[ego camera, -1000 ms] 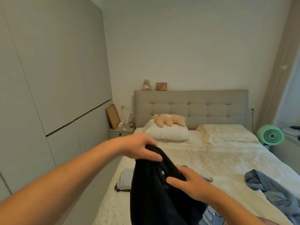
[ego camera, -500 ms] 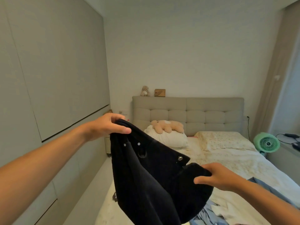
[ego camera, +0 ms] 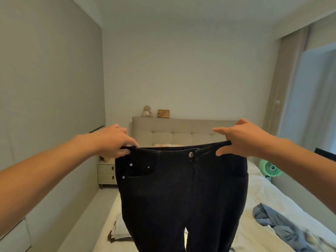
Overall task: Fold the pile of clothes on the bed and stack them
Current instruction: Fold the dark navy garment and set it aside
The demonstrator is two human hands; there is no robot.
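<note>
Both arms out at chest height, a pair of black trousers held up in the air between them, over the near part of the bed. Left hand: fingers curled down and closed over the left end of the waistband, thumb underneath, pinching the cloth; the grip is tight enough that the band bunches a little at that corner. Right hand: pinching the right end of the waistband between thumb below and fingers, with the forefinger stretched out straight above the band and pointing inward, not wrapped; the other fingers are half bent behind the cloth, and how far they close I cannot tell. Waistband pulled nearly level and taut from hand to hand, sagging slightly in the middle. Front of the trousers faces the camera: metal button at the centre of the band, fly seam below it, small rivets at the left pocket. Long axis runs straight down, waist at top, the two legs hanging side by side with a narrow gap showing low in the frame; the hems fall below the bottom edge and are out of sight. On the bed, to the right, a crumpled blue-grey garment lies well apart from the trousers. Behind the left leg, partly hidden, a flat pale folded piece rests on the sheet near the bed's left edge.
</note>
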